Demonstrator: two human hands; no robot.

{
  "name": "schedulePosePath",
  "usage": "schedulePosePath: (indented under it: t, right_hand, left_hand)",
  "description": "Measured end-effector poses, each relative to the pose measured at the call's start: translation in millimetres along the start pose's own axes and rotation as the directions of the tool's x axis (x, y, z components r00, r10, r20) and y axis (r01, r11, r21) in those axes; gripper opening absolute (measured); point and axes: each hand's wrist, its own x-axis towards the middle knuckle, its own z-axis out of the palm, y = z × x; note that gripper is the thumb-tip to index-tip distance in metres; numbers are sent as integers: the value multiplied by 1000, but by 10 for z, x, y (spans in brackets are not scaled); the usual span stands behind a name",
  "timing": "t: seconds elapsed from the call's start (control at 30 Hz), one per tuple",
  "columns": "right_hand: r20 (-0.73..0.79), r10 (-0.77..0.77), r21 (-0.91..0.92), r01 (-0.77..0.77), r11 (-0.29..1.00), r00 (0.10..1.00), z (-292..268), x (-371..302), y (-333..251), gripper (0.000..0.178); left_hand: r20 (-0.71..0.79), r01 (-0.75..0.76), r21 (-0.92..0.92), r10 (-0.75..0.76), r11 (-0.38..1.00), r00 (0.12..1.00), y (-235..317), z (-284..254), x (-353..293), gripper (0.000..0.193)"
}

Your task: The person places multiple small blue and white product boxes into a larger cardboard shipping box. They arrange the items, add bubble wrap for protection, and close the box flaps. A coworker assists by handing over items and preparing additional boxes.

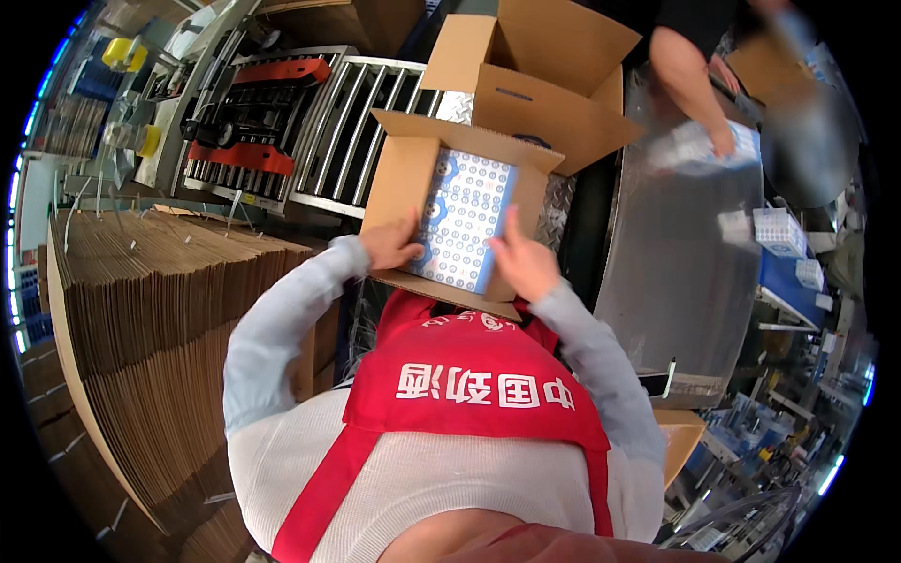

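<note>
Two hands are on the job in the head view, and both of yours are at the mouth of the open carton in front of your chest. Your left hand lies against the near-left edge of the patterned blue-and-white pack, fingers curled onto it; your right hand presses flat on its near-right edge. So each grip is closed lightly on the pack, which sits between them, partly down inside the carton with its far end under the flaps. Whether your thumbs reach beneath it I cannot tell, since the pack hides them.

To seat it well, keep both palms level so the pack goes down square, not corner first, and ease your fingers clear of the carton walls as it drops. Hold the near flap down with your wrists so it doesn't fold in.

Beyond your hands stands a second open carton, and left of it a roller conveyor. Far to your left is a stack of flat cardboard. Beyond your right hand, a co-worker's hand rests on another pack on the steel bench.
</note>
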Motion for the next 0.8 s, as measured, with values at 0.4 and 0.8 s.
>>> schedulePosePath:
  t: [0.4, 0.8]
  right_hand:
    - [-145, -415, -94, 405, 909, 898, 316, 704, 176, 54]
    - [-624, 112, 124, -43, 991, 774, 791, 462, 577, 47]
  left_hand:
    - [-351, 47, 311, 68, 949, 934, -100, -553, 96, 127]
    - [-391, 156, -752, -623, 641, 677, -525, -6, 521, 123]
